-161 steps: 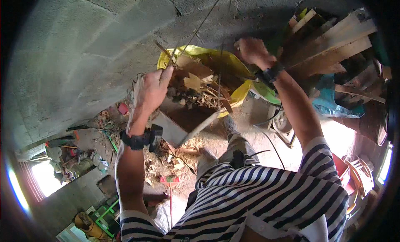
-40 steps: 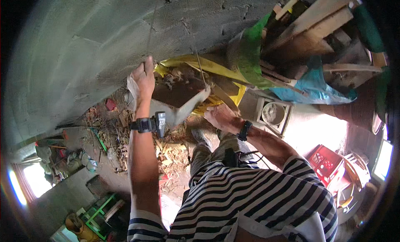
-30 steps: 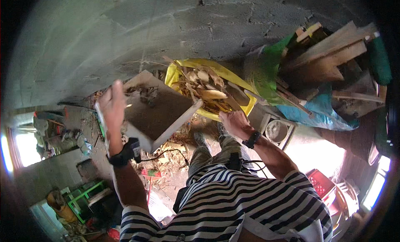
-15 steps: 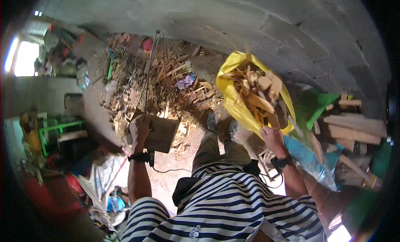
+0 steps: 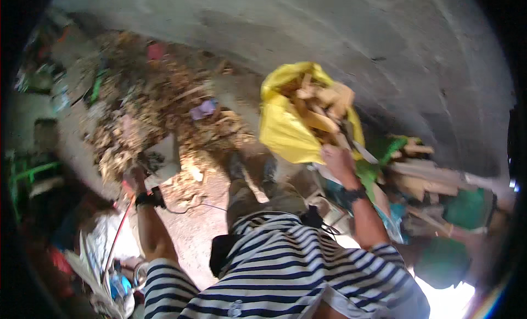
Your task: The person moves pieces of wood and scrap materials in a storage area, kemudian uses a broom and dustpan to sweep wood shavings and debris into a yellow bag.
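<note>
My right hand (image 5: pixel 338 162) is closed on the rim of a yellow sack (image 5: pixel 285 127), which hangs open and tilted beside my legs. Broken wood pieces (image 5: pixel 329 102) fill its mouth. On the left, my left hand (image 5: pixel 134 181) is blurred but closed at the back of a flat grey dustpan (image 5: pixel 166 154). A thin reddish rod (image 5: pixel 118 234), seemingly its long handle, runs from that hand toward the lower left. The pan is low over the heap of wood scraps and chips (image 5: pixel 132 121); whether it touches them I cannot tell.
A grey block wall (image 5: pixel 384 44) rises beyond the sack. Planks (image 5: pixel 428 176) and a green sack (image 5: pixel 392 149) lie at the right. A purple wrapper (image 5: pixel 203 109) is among the scraps. White sheeting (image 5: pixel 101 239) lies lower left. A cable (image 5: pixel 189 209) trails from my left wrist.
The view has shifted, and the yellow sack appears more upright. My left hand has lowered, and the rod that pointed up and away from it now slants toward the lower left.
</note>
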Tool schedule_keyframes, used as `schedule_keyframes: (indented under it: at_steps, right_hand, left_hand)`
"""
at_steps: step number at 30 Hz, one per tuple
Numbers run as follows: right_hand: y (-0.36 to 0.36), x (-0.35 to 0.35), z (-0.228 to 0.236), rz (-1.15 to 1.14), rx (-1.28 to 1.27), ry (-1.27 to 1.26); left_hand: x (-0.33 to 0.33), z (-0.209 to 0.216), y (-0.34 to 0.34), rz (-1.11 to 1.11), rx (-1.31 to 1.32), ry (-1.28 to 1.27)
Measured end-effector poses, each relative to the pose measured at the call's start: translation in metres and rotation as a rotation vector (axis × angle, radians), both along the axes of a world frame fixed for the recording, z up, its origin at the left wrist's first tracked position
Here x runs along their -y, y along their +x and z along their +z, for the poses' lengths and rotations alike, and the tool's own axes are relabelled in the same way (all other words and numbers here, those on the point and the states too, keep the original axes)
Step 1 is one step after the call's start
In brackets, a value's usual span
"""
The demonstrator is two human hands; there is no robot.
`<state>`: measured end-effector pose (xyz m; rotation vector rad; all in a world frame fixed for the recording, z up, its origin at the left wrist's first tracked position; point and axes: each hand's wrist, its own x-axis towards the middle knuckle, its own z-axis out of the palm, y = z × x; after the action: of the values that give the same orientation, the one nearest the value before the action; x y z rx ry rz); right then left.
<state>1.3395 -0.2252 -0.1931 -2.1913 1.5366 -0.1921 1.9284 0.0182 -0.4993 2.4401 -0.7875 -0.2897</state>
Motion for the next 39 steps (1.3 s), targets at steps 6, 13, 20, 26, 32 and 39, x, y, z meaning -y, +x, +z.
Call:
schedule_keyframes:
  at_steps: [6,13,20,26,32,39]
  right_hand:
    - [-0.013,0.022,-0.003,0.121,-0.033,-0.023]
    - [-0.026,0.029,-0.026,0.277,0.146,0.042]
    - [-0.11,0.115,0.001,-0.122,0.05,-0.203]
    - [-0.132,0.144,-0.063,0.009,-0.136,0.269]
    - [-0.114,0.12,-0.094,-0.004,0.27,-0.134]
    - [-0.151,0.227,-0.001,-0.123,0.226,-0.127]
  left_hand:
    - [0.195,0.129,-0.266,-0.642,-0.246,-0.356]
    - [0.254,0.227,-0.435,-1.53,0.037,-0.239]
    - [0.271,0.219,-0.462,-1.352,-0.206,-0.175]
    - [0.231,0.205,-0.443,-1.327,-0.206,0.109]
    - [0.208,0.168,-0.427,-0.98,-0.287,0.087]
    - [0.287,0.268,-0.435,-1.047,-0.393,0.021]
